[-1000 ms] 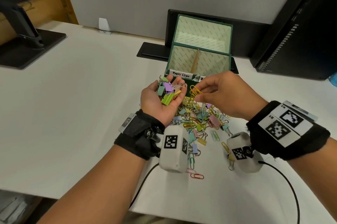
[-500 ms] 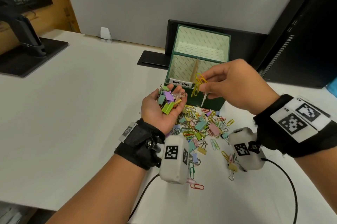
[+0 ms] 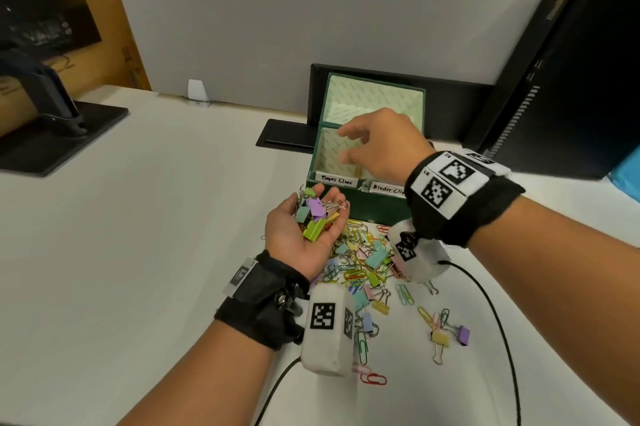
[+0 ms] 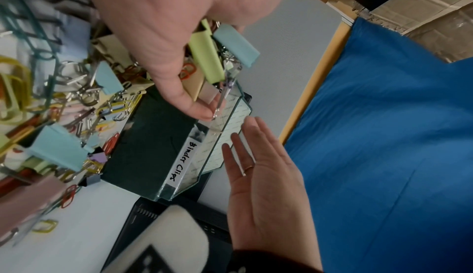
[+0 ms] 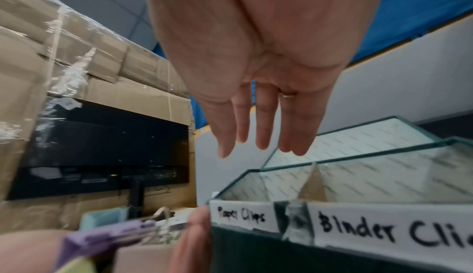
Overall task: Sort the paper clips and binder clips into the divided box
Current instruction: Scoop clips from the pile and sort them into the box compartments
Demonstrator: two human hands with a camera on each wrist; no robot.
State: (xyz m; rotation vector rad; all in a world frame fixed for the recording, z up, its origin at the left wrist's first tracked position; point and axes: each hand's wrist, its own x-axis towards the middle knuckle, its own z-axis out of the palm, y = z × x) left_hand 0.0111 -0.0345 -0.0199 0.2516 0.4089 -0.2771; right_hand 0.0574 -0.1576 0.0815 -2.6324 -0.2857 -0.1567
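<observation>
My left hand (image 3: 284, 230) is held palm up in front of the box, fingers curled around a heap of pastel binder clips (image 3: 317, 214); the left wrist view shows these binder clips (image 4: 207, 54) under my thumb. The green divided box (image 3: 367, 209) stands open, its front labelled "Paper Clips" (image 3: 335, 179) and "Binder Clips". My right hand (image 3: 377, 145) hovers over the left compartment with fingers straight and spread, holding nothing. From the right wrist the right hand (image 5: 263, 131) is bare above the box (image 5: 358, 156). The compartment floor is hidden.
A mixed pile of coloured paper and binder clips (image 3: 363, 263) lies on the white desk just before the box, with strays (image 3: 446, 334) and a red paper clip (image 3: 374, 379) nearer me. A monitor stand (image 3: 52, 127) is far left, a black tower (image 3: 571, 79) right.
My right hand lifted yellow paper clips from the pile, carried them over the box's left compartment and let go; it is now spread and bare. The left hand stayed put.
</observation>
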